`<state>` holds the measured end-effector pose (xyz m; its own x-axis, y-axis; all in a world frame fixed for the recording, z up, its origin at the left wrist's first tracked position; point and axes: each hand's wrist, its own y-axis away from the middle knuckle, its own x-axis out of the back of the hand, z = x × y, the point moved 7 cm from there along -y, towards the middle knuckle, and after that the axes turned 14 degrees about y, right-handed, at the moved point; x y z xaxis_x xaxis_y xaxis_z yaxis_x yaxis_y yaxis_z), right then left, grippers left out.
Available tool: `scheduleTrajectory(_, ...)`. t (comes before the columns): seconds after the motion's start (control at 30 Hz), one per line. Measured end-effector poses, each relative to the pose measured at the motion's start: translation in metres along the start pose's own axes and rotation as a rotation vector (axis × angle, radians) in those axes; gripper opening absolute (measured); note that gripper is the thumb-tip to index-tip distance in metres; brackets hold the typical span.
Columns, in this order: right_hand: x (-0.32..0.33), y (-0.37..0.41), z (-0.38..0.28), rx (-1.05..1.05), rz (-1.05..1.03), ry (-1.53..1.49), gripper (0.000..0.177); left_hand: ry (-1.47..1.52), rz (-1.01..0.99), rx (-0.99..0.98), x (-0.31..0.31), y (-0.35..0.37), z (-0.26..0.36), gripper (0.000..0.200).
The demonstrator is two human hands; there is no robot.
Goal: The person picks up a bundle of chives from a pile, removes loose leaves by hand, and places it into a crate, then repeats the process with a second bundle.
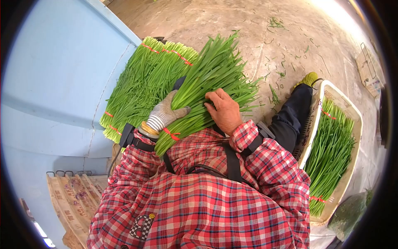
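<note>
A large bundle of long green stalks [211,79] lies across my lap, with a red tie [171,134] round its lower left end. My left hand [168,113], in a grey and white glove, is wrapped round the bundle near that tie, its thumb on top. Bare, my right hand [225,111] rests on the stalks at the bundle's right side, fingers bent and pressed to them. Whether it pinches any stalk is hard to see. Beyond my left hand is a pile of tied green bundles [143,83] with red ties at both ends.
At the right stands a white plastic crate [358,124] holding more tied green stalks. Loose green scraps [275,24] lie on the concrete floor. A light blue panel [62,70] rises at the left, above a ribbed beige crate [74,195]. My leg [292,118] stretches beside the white crate.
</note>
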<state>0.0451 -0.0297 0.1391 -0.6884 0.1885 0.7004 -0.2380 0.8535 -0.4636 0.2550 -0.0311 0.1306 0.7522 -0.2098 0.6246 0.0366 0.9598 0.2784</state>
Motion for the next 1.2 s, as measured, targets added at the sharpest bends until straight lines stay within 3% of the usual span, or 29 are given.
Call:
scheduleTrajectory(0.33,0.002,-0.001,0.000,0.042,0.035,-0.041,0.010,-0.005,0.038,0.001,0.002,0.002,0.002,0.087)
scheduleTrajectory(0.43,0.015,0.000,-0.005,0.049,0.043,-0.090,0.010,0.118,0.041,0.005,0.002,0.001,-0.004,0.084)
scheduleTrajectory(0.5,0.023,0.001,-0.008,0.048,0.025,-0.093,0.009,0.088,0.137,-0.188,0.005,-0.001,-0.001,0.080)
scheduleTrajectory(0.63,0.031,0.002,-0.010,0.005,-0.022,-0.135,0.008,0.082,0.211,-0.244,0.002,0.012,0.022,0.078)
scheduleTrajectory(0.77,0.057,-0.004,-0.001,0.029,0.050,-0.147,0.007,0.032,0.319,-0.459,0.004,0.022,0.040,0.067)
scheduleTrajectory(0.83,0.072,-0.007,0.019,-0.041,-0.001,-0.258,0.009,0.007,0.352,-0.526,0.005,0.024,0.041,0.059)
scheduleTrajectory(0.9,0.082,-0.008,0.075,-0.303,-0.090,-0.414,0.009,0.022,0.307,-0.523,0.003,0.021,0.037,0.043)
scheduleTrajectory(0.97,0.107,-0.024,0.129,-0.321,-0.068,-0.039,0.009,0.040,0.292,-0.495,0.003,0.021,0.039,0.038)
scheduleTrajectory(1.0,0.104,-0.016,0.157,-0.320,-0.065,-0.037,0.009,0.058,0.269,-0.466,0.001,0.020,0.039,0.033)
scheduleTrajectory(1.07,0.114,0.000,0.173,-0.067,0.418,1.056,0.011,0.040,0.249,-0.460,0.000,0.019,0.041,0.031)
scheduleTrajectory(1.1,0.116,-0.006,0.169,-0.067,0.424,1.060,0.011,0.021,0.231,-0.439,-0.001,0.017,0.041,0.029)
scheduleTrajectory(1.2,0.081,-0.023,0.154,-0.292,0.172,-0.060,0.016,0.238,0.269,-0.412,0.001,0.013,0.036,0.025)
